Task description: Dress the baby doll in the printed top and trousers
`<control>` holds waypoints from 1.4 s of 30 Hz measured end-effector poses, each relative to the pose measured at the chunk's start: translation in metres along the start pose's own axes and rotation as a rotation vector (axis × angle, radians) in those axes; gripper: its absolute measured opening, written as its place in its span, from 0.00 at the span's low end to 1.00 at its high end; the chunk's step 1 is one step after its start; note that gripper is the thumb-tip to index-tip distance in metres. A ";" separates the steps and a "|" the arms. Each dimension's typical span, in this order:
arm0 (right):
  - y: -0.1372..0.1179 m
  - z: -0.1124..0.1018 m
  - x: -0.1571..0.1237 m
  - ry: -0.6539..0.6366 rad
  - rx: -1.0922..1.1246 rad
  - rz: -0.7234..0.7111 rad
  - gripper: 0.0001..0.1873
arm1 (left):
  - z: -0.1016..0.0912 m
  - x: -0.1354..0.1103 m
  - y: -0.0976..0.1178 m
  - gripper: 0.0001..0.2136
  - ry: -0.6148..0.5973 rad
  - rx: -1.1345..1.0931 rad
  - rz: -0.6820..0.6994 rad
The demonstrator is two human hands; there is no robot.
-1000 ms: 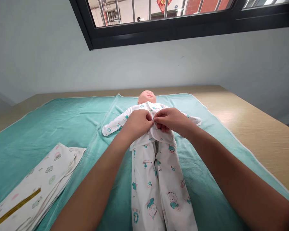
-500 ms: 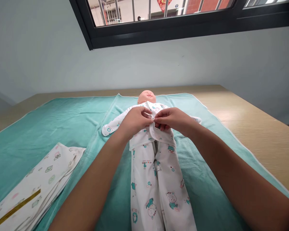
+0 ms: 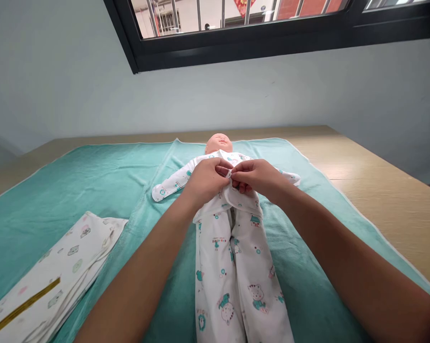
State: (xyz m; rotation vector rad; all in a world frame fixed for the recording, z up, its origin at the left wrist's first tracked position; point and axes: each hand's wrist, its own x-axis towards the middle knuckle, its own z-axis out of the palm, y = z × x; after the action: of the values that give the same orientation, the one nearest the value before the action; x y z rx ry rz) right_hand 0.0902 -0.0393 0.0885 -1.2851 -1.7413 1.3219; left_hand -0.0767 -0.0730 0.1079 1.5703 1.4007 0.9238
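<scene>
A baby doll (image 3: 218, 142) lies on its back on a teal blanket (image 3: 104, 181), dressed in a white printed shirt (image 3: 172, 181) and matching trousers (image 3: 232, 276). My left hand (image 3: 206, 178) and my right hand (image 3: 258, 177) meet over the doll's chest. Both pinch the front edges of the shirt between thumb and fingers, fingertips almost touching each other. The shirt's fastening under my fingers is hidden.
Folded white printed cloth with a yellow band (image 3: 50, 281) lies on the blanket at the near left. The blanket covers a wooden table (image 3: 379, 190), bare along the right side. A pale wall and a dark-framed window (image 3: 272, 33) stand behind.
My hands have stayed on the doll's chest, shifting slightly up along the shirt front; the fingers have re-pinched the fabric. The doll has not moved.
</scene>
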 end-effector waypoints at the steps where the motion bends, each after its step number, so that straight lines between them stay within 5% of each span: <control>1: 0.000 -0.001 0.000 -0.016 -0.015 -0.005 0.03 | 0.001 0.000 0.000 0.16 0.008 -0.019 0.004; 11: 0.001 -0.009 0.000 -0.124 -0.106 -0.041 0.10 | 0.000 0.001 -0.004 0.19 0.018 -0.119 0.017; 22: 0.000 -0.003 0.000 -0.049 -0.060 -0.006 0.14 | -0.008 0.002 -0.003 0.09 -0.017 0.077 -0.013; 29: -0.004 0.003 -0.006 0.068 -0.207 -0.001 0.06 | -0.006 0.002 -0.005 0.06 0.071 0.415 0.154; 42: -0.002 0.001 -0.001 -0.006 -0.212 0.028 0.08 | -0.003 0.002 -0.011 0.07 -0.004 0.496 0.301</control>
State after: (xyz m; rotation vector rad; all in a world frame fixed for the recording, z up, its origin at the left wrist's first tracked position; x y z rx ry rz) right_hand 0.0892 -0.0410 0.0903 -1.4264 -1.9146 1.1824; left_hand -0.0835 -0.0698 0.0991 2.1980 1.4904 0.7739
